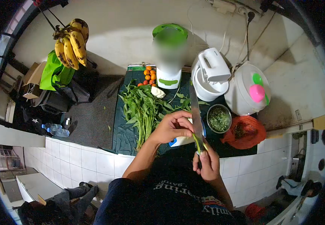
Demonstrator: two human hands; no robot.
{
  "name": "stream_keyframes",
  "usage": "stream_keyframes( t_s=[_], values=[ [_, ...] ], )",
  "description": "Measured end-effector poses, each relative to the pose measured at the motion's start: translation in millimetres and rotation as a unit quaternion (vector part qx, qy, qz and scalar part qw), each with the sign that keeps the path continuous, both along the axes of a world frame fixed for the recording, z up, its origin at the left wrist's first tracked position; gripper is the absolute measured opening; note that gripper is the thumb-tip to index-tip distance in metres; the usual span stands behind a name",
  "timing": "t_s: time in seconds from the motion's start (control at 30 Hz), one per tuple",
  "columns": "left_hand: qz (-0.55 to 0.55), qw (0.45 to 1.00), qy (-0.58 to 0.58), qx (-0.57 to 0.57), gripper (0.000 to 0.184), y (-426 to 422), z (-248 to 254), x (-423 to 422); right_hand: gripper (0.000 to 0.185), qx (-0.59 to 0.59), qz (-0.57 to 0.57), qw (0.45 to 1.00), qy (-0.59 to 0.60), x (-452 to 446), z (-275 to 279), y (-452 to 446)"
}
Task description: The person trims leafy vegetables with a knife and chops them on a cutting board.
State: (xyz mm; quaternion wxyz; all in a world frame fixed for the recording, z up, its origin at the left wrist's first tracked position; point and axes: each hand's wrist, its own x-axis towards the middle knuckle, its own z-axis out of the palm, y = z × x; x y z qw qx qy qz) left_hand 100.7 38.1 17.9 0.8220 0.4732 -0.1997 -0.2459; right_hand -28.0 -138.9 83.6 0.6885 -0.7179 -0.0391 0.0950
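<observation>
Right hand [206,165] curled tight round the knife [195,108], handle mostly covered; left hand [175,127] half-closed, pinching a green stem [197,140] against the blade! White board [181,141] beneath, largely hidden. Leafy greens [143,108] left of both hands, dark cloth [124,137] showing beyond; near edge runs beneath the right hand.

A kitchen, shown by its food and appliances

Leafy greens [142,107], small orange fruits [148,77] and a metal bowl [208,122] of chopped leaves [219,119] share a cloth-covered surface [127,138] with a white mixer [217,67] and a blender-like appliance [169,79], its upper part blurred. A long knife [195,107] is held over it. Bananas [72,47] hang before the plain wall [121,30]; white tiles [82,158] show below. Whether it belongs to a home or shop cannot be told.
</observation>
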Motion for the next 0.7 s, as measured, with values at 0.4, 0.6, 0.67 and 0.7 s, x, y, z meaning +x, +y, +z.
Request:
stream_keyframes(
  t_s=[0.4,0.6,0.67,0.7],
  values=[
    [0.01,0.999,-0.046,0.013,0.048,-0.5,-13.0,0.7,0.048,-0.027,0.008,1.0,-0.003,4.1,-1.8,-0.9],
    [0.025,0.999,-0.018,-0.017,0.052,-7.5,-4.5,-7.1,0.048,-0.009,-0.004,1.0,-0.016,1.5,-10.5,-4.4],
    [0.018,0.999,-0.042,-0.013,0.046,-6.1,-11.5,-7.5,0.047,0.01,-0.022,0.999,-0.022,0.3,-6.3,-3.8],
    [0.014,0.999,-0.042,-0.014,0.046,-6.2,-15.4,-7.3,0.047,0.009,-0.026,0.999,-0.023,-0.2,-7.9,-6.2]
  ],
)
